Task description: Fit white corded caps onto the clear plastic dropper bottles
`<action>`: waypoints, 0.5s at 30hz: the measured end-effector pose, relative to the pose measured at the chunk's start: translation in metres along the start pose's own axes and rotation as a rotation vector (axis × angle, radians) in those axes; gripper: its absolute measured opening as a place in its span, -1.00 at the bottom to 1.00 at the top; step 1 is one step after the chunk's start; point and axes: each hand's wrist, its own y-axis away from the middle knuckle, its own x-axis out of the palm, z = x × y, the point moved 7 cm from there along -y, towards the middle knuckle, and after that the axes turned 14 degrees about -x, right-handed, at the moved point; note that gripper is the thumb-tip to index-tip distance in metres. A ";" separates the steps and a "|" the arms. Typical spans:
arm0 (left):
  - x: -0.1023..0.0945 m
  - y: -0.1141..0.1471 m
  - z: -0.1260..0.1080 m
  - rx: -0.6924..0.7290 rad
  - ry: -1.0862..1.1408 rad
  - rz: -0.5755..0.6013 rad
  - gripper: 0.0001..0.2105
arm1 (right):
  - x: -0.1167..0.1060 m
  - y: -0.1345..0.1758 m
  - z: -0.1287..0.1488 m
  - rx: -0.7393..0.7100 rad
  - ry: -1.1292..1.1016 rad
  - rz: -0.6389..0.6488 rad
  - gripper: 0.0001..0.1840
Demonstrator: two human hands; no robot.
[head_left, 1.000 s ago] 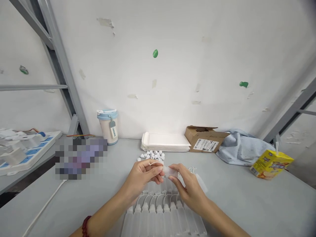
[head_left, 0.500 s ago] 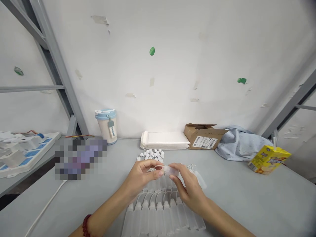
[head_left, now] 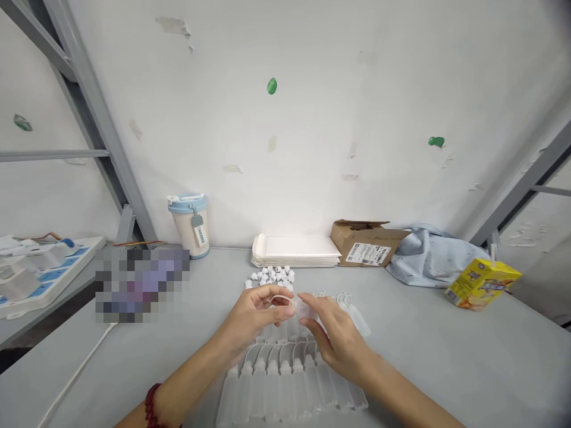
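Note:
A small translucent plastic bottle (head_left: 305,310) is held lying sideways between my two hands, above the table. My right hand (head_left: 341,336) is closed around its body with thumb and fingers. My left hand (head_left: 250,315) pinches at its neck end, where a thin curved white strap (head_left: 282,296) arcs over the fingers; the fingertips partly hide what they grip. Below my hands, a row of similar bottles (head_left: 273,389) with curved straps lies side by side. More bottles (head_left: 357,318) lie behind, partly covered by my hands. Beyond my left hand is a cluster of small white caps (head_left: 276,274).
Along the wall stand a lidded tumbler (head_left: 190,229), a stack of white flat packs (head_left: 297,252), an open cardboard box (head_left: 370,246) and a blue cloth (head_left: 428,258). A yellow drink carton (head_left: 482,284) is at right. A power strip (head_left: 57,279) and white cable (head_left: 82,368) lie left.
The view has shifted slightly, so everything sits a little further left and up. Both hands keep their hold on the bottle, with only slight finger movement.

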 end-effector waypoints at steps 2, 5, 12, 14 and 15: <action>0.000 0.000 -0.001 0.013 -0.011 0.002 -0.80 | 0.000 -0.001 0.002 -0.004 -0.012 0.015 -0.52; 0.002 0.001 -0.006 0.082 -0.060 0.018 -0.84 | 0.002 -0.001 0.002 0.027 -0.076 0.056 -0.50; 0.003 0.001 -0.010 0.213 -0.290 -0.034 -0.82 | 0.010 0.002 -0.003 0.157 -0.238 0.107 -0.56; -0.002 -0.001 -0.013 0.232 -0.410 -0.065 -0.81 | 0.011 0.005 -0.009 0.222 -0.227 0.099 -0.64; -0.006 -0.003 -0.014 0.236 -0.463 -0.085 -0.80 | 0.010 0.006 -0.014 0.259 -0.205 0.079 -0.68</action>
